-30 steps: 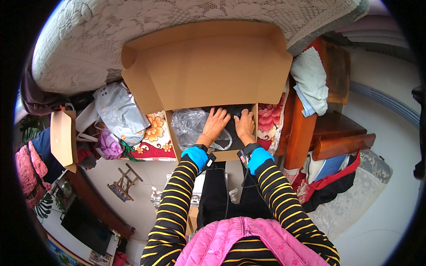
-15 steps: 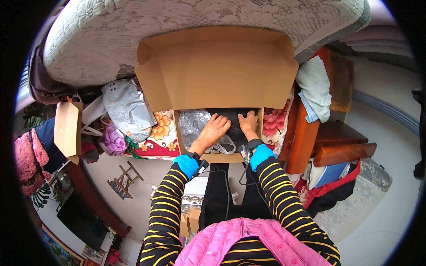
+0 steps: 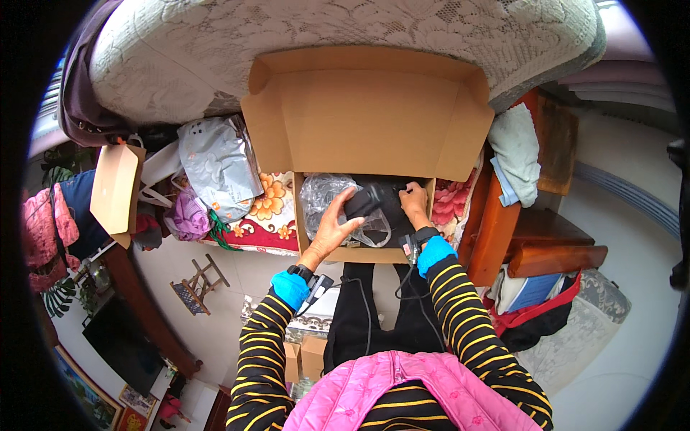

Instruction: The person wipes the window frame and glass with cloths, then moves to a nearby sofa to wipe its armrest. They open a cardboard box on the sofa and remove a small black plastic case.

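Note:
An open cardboard box (image 3: 366,255) sits in front of me with its tall lid (image 3: 374,115) folded back. My left hand (image 3: 332,231) grips a small dark block-shaped object (image 3: 365,202) between thumb and fingers, above the box; blur hides its exact kind. Inside the box at the left lies a crumpled clear plastic bag (image 3: 323,192). Black contents (image 3: 392,197) fill the right part. My right hand (image 3: 415,204) reaches in along the right wall, its fingers bent and closed at the black contents; what they pinch is hidden.
The box rests on a floral cover (image 3: 267,197). Left of it are a grey plastic bag (image 3: 215,169) and a purple bag (image 3: 189,215). A wooden armrest (image 3: 492,223) with a towel (image 3: 514,154) stands right. A small stool (image 3: 199,286) is on the floor.
My left hand has lifted from inside the box and moved slightly left, now with the dark object in it. My right hand stays at the box's right side, its fingers more curled.

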Demonstrator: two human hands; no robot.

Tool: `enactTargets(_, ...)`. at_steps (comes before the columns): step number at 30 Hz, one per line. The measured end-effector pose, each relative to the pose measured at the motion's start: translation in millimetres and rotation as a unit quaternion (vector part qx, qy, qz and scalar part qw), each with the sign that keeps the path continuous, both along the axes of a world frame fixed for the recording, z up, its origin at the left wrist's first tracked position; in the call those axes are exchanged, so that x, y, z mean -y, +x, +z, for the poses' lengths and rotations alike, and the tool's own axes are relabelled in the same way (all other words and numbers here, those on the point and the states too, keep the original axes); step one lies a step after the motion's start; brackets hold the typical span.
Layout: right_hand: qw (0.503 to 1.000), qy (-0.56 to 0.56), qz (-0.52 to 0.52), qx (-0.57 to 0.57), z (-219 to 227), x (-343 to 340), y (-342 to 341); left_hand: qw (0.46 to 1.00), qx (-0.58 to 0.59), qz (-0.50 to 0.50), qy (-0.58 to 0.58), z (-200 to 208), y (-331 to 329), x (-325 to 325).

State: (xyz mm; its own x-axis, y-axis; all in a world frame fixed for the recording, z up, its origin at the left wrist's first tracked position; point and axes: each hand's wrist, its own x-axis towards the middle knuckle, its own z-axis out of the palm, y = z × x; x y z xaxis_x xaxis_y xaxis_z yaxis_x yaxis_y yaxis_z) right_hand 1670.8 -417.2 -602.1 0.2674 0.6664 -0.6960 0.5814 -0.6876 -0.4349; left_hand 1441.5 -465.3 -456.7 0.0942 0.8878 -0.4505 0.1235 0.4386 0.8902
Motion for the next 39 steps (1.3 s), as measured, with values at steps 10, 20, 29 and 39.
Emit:
enactTargets(10,0.896,-0.177,-0.017,-0.407,106.5,-23.6,29.0,0.924,0.315,0.131,-0.174,21.0,-15.3,18.3)
enactTargets(20,0.802,-0.157,0.021,-0.576,242.0,-20.9,12.5,0.805,0.505,0.269,-0.157,88.7,2.2,54.8)
enactTargets(29,0.89,-0.008,0.095,-0.447,291.0,28.9,-35.9,0.726,0.586,0.349,-0.089,130.1,48.7,73.8)
enactTargets(39,0.877,0.029,0.037,-0.479,340.3,38.1,-27.3,0.679,0.658,0.319,-0.067,154.4,54.8,78.2)
